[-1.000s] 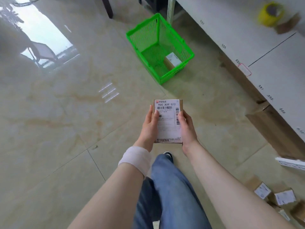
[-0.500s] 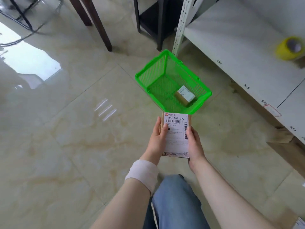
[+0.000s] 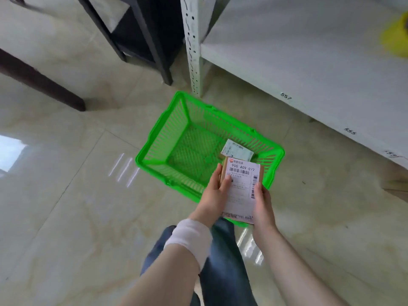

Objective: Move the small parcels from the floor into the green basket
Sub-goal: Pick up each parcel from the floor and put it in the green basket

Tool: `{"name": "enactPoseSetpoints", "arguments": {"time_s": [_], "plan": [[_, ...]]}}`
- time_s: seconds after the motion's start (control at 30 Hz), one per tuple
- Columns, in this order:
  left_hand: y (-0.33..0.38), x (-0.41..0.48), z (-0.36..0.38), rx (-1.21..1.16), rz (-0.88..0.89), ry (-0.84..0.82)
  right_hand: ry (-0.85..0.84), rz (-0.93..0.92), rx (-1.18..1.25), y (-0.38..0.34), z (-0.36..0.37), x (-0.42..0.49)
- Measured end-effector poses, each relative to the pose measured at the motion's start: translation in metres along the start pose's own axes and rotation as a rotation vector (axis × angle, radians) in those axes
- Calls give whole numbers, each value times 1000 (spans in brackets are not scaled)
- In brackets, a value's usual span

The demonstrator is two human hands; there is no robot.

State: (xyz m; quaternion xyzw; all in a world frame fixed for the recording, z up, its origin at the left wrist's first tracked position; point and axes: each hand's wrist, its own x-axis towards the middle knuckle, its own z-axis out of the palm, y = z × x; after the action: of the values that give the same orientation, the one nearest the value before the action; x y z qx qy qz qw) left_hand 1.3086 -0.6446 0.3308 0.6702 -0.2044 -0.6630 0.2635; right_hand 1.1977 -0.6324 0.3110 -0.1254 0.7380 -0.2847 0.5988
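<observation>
I hold a small brown parcel (image 3: 240, 191) with a white shipping label between both hands, over the near right corner of the green basket (image 3: 159, 151). My left hand (image 3: 213, 195) grips its left edge, thumb on the label. On the parcel's right edge sits my right hand (image 3: 262, 204). A white band wraps my left wrist. Inside the basket, at its right side, lies another small labelled parcel (image 3: 237, 150). The basket stands on the tiled floor.
A white shelf unit (image 3: 309, 62) with number tags runs along the right, its upright post just behind the basket. A blurred yellow tape roll (image 3: 396, 38) lies on the shelf. Dark furniture legs (image 3: 44, 85) stand at the back left. My jeans leg is below my hands.
I have walked up to the basket: it was ahead on the floor, and the held parcel is over its near corner now. The grip of both hands is unchanged.
</observation>
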Motion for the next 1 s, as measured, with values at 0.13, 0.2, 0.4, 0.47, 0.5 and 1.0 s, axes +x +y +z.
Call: {"name": "enactPoseSetpoints", "arguments": {"time_s": [0.13, 0.2, 0.4, 0.47, 0.5, 1.0], "plan": [[-9, 91, 12, 62, -20, -80, 14, 17, 37, 7, 15, 80], [-19, 133, 18, 66, -19, -97, 34, 2, 31, 14, 21, 117], [-47, 246, 30, 131, -2, -170, 160, -85, 84, 43, 42, 219], [-56, 270, 33, 144, 7, -179, 232, -103, 56, 53, 49, 241], [-62, 278, 33, 154, 5, -186, 257, -112, 42, 58, 52, 248], [-46, 313, 29, 613, 277, -31, 503, 404, 462, 75, 67, 227]]}}
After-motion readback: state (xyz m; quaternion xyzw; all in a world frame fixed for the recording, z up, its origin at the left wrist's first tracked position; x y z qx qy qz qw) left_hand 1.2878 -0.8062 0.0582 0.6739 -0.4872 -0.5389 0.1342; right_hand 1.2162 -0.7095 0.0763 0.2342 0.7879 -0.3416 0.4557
